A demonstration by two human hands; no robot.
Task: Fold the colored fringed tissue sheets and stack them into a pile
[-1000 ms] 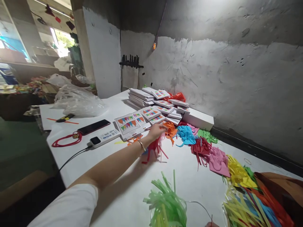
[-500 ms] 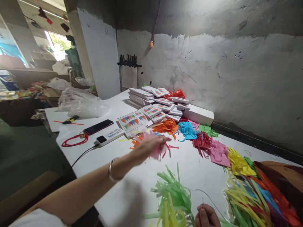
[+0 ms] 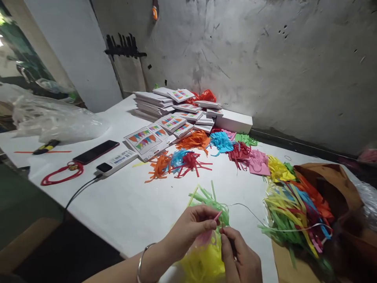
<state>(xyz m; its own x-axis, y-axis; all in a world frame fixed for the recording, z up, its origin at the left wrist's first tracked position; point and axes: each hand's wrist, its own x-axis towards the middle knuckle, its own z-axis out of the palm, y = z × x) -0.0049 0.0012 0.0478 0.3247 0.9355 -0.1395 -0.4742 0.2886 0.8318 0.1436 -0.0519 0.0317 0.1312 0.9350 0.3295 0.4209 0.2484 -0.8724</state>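
Note:
My left hand point(image 3: 191, 228) pinches a pink paper tassel point(image 3: 204, 239), its twisted tip poking up past the fingertips. Close beside it, my right hand point(image 3: 243, 255) grips a thin needle-like rod point(image 3: 222, 223), upright and near the pink tip; whether the two touch I cannot tell. Behind and below both hands lie a green tassel point(image 3: 207, 197) and a yellow tassel point(image 3: 206, 261), partly hidden. From the green one a thin white string point(image 3: 246, 208) runs right to a heap of multicoloured tassels point(image 3: 288, 212).
Orange point(image 3: 159, 167), blue and red tassels point(image 3: 193, 163) lie mid-table, with more fringed bundles point(image 3: 259, 162) along the wall side. Printed cards point(image 3: 144, 140) and stacked packs point(image 3: 153, 103) stand behind. At left are a phone point(image 3: 96, 152), a white box point(image 3: 118, 162) and a plastic bag point(image 3: 59, 120).
My left hand has come back from the mid-table tassels with the pink tassel, to beside my right hand. The view has turned right and down.

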